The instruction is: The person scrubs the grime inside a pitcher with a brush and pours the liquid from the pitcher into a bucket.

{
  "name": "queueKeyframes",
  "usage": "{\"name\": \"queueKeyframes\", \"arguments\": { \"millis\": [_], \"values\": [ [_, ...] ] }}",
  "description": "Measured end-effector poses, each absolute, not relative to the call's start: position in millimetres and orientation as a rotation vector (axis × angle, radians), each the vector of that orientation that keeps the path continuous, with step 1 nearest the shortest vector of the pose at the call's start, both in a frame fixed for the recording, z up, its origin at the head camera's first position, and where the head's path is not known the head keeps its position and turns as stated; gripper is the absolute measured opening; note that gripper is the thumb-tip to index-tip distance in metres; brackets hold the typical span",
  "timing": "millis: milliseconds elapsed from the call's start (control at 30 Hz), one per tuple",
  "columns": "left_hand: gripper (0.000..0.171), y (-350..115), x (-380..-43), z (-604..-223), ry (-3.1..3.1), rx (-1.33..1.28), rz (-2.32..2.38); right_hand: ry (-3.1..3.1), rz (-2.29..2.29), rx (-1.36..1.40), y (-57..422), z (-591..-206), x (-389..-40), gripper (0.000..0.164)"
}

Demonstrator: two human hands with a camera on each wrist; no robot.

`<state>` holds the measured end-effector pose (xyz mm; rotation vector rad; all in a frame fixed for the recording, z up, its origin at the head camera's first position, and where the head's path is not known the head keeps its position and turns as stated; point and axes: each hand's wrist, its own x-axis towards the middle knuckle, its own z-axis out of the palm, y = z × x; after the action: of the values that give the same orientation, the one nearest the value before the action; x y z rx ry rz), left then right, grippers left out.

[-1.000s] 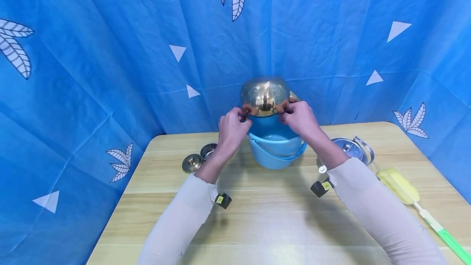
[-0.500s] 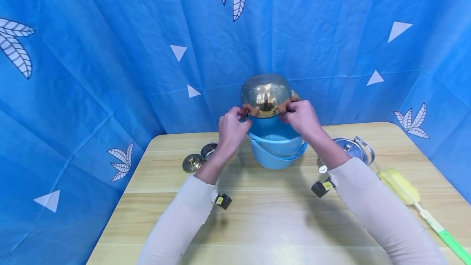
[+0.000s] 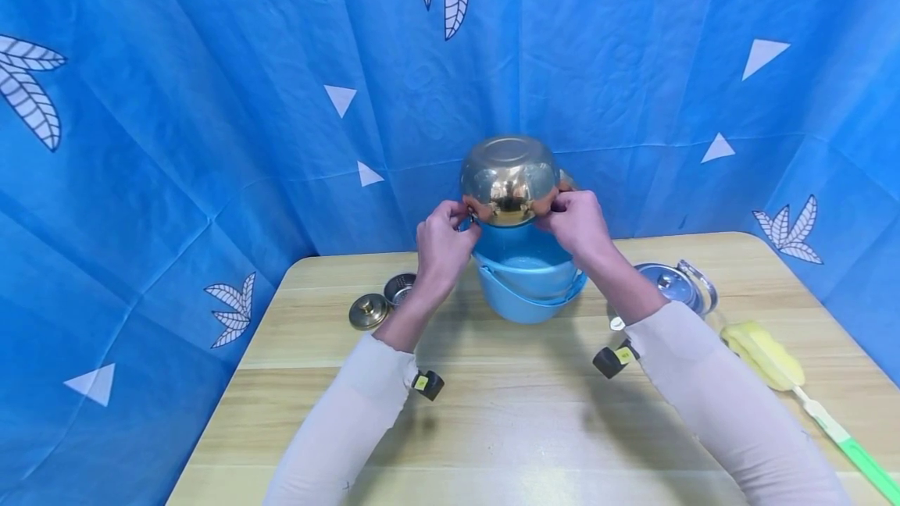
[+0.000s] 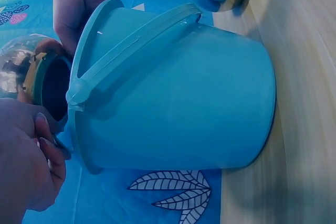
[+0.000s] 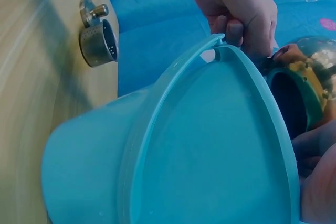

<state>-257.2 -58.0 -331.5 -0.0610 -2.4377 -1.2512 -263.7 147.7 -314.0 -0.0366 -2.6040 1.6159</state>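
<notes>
I hold the gold-toned metal pot (image 3: 509, 174) bottom-up above the blue bucket (image 3: 523, 299), its dark round mouth turned down toward the bucket's opening and its base tilted up and away from me. My left hand (image 3: 444, 244) pinches the pot at the left edge of its mouth, thumb and fingers curled; my right hand (image 3: 578, 226) pinches the opposite edge the same way, and a part of the pot juts out behind it. The bucket stands upright on the wooden table (image 3: 520, 420), its handle (image 3: 520, 299) hanging down on my side. Near my left forearm, a knobbed metal lid (image 3: 368, 311) lies just beside a perforated strainer (image 3: 398, 287). On the other side, my right forearm partly hides a lidded kettle (image 3: 668, 283) with a shiny handle; nearer me lies a yellow sponge brush (image 3: 762, 354) with a white-and-green handle. Beyond the table hangs a blue cloth (image 3: 422, 92) printed with white leaves and triangles.
</notes>
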Motion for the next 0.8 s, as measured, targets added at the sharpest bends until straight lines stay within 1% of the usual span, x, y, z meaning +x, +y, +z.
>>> {"name": "queueKeyframes", "arguments": {
  "millis": [467, 800],
  "values": [
    [0.025, -58.9, -256.4, -331.5, -2.341, -0.109, -1.324, -2.501, 1.717, -0.062, 147.4, -317.2, -265.7, 0.028],
    [0.026, -58.4, -256.1, -329.7, -2.301, -0.122, -1.315, -2.420, 1.701, -0.038, 146.1, -318.5, -266.6, 0.026]
  ]
}}
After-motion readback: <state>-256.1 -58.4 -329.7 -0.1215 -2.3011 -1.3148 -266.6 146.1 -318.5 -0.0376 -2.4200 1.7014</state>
